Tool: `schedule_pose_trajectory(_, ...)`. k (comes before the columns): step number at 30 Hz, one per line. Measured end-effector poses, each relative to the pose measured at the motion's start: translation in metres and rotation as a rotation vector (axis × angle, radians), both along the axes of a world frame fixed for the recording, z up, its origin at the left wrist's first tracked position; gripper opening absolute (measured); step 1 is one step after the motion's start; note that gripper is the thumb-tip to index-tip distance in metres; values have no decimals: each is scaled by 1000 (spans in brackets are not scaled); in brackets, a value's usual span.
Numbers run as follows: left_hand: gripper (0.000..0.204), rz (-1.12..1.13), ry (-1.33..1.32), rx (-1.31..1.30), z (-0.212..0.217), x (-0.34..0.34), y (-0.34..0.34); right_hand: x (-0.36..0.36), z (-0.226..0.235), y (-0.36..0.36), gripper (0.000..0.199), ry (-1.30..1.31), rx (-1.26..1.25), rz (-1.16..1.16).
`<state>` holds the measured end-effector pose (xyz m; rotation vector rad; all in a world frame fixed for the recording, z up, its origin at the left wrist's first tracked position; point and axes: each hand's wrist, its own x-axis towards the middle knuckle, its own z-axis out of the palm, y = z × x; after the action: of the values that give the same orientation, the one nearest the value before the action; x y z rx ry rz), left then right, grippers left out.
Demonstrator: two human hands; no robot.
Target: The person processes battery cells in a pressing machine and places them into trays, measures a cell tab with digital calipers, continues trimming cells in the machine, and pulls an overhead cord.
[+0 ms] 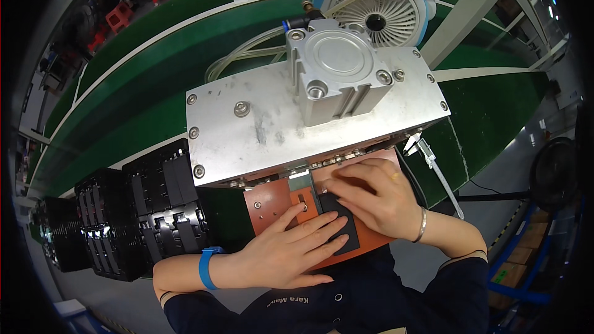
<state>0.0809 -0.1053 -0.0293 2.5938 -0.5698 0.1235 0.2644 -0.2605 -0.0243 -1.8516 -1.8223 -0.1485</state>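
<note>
Black flat part (339,221) lies on the orange press plate (272,201); I see my left hand (291,250) and right hand (374,201) pressing it, fingers flat, unclenched. Black trays (133,216) of parts sit left.

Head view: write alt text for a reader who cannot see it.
Both hands press a flat black part onto an orange-brown fixture plate under a metal press: left hand flat, right hand at the press's edge. Black trays are stacked to the left.
</note>
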Motion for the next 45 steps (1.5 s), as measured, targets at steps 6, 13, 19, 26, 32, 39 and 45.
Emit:
schedule_pose_trajectory(6, 66, 19, 29, -15, 2, 1, 1, -16, 19, -45, 45, 157, -183, 0)
schedule_pose_trajectory(13, 70, 119, 43, 2, 4, 8, 11, -11, 7, -32, 38, 93, -153, 20)
schedule_pose_trajectory(19, 71, 134, 41, 5, 1, 10, 13, -4, 5, -26, 36, 125, -127, 55)
schedule_pose_trajectory(26, 69, 139, 55, 24, 1, 10, 13, -2, 3, -24, 36, 132, -127, 62)
schedule_pose_trajectory(32, 67, 139, 69, 36, 2, 10, 13, -3, 4, -24, 36, 132, -135, 57)
schedule_pose_trajectory(39, 67, 143, 79, 44, 2, 9, 12, -3, 2, -25, 37, 137, -133, 59)
schedule_pose_trajectory(45, 67, 142, 81, 41, 3, 10, 13, -2, 2, -24, 37, 131, -134, 56)
